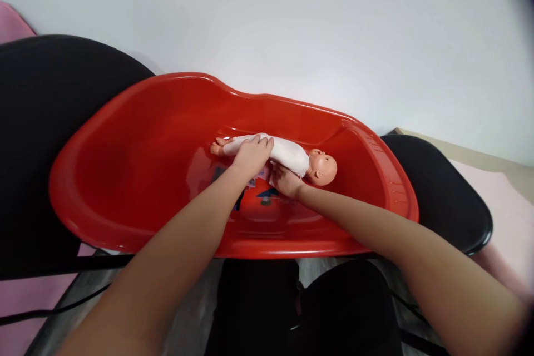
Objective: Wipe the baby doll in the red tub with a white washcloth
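Note:
A small baby doll in a white wrap lies on its back in the bottom of a red plastic baby tub, head to the right, bare feet to the left. My left hand lies over the doll's legs, fingers curled on the white cloth. My right hand is tucked against the doll's near side below the chest, fingers closed on the cloth or body. Under the doll something printed in blue and pink shows on the tub floor; I cannot make it out.
The tub rests across two black chairs, one at the left and one at the right. A pale wall fills the background. Black cables run over the floor below. My dark-clothed lap is at the bottom.

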`<state>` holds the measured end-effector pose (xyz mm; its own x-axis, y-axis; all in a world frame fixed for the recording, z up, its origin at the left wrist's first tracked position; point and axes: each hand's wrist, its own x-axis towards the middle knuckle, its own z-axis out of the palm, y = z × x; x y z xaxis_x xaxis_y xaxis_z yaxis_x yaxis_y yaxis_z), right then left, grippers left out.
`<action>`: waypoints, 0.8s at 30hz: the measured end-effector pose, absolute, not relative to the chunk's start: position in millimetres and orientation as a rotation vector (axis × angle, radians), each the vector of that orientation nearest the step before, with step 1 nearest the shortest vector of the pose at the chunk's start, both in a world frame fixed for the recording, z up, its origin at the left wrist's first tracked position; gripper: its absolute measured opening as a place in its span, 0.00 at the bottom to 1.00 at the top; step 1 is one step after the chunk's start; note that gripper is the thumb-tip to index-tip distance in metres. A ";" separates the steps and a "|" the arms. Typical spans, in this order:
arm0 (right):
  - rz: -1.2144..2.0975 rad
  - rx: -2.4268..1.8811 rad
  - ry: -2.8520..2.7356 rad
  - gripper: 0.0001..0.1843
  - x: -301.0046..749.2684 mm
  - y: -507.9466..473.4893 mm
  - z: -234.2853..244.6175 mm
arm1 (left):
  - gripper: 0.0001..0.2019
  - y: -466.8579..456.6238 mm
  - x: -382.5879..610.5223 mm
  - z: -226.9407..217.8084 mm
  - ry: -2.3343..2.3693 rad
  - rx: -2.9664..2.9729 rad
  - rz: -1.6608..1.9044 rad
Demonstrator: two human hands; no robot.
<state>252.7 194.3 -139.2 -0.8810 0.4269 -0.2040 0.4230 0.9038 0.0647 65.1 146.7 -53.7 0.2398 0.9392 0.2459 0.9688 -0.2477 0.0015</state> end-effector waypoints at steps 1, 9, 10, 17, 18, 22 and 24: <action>0.167 0.657 2.819 0.26 265.7 188.7 -135.3 | 0.28 146.5 65.2 -53.5 -1.818 -2.351 -0.291; 0.681 -0.254 2.910 0.23 290.9 159.8 -57.2 | 0.27 148.3 61.5 -53.8 -1.789 -2.361 -0.213; 0.740 -0.263 2.894 0.24 286.5 159.8 -51.5 | 0.26 149.4 60.7 -54.9 -1.777 -2.370 -0.214; 0.692 -0.080 2.771 0.24 306.0 184.6 -60.2 | 0.22 154.5 56.3 -64.0 -1.740 -2.420 -0.244; 0.635 -0.045 2.798 0.24 317.9 187.4 -62.5 | 0.21 154.8 56.1 -65.1 -1.738 -2.421 -0.254; 0.400 0.164 2.912 0.23 369.4 185.1 -55.2 | 0.19 155.5 56.3 -69.1 -1.685 -2.479 -0.273; 0.259 0.303 2.969 0.22 387.0 175.1 -41.3 | 0.18 155.1 56.2 -71.1 -1.642 -2.518 -0.253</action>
<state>387.0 175.1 -41.3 -0.9690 0.2122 -0.1268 0.1870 0.9647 0.1851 56.2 155.1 -71.1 0.3956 0.8947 0.2073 0.9156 -0.4018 -0.0133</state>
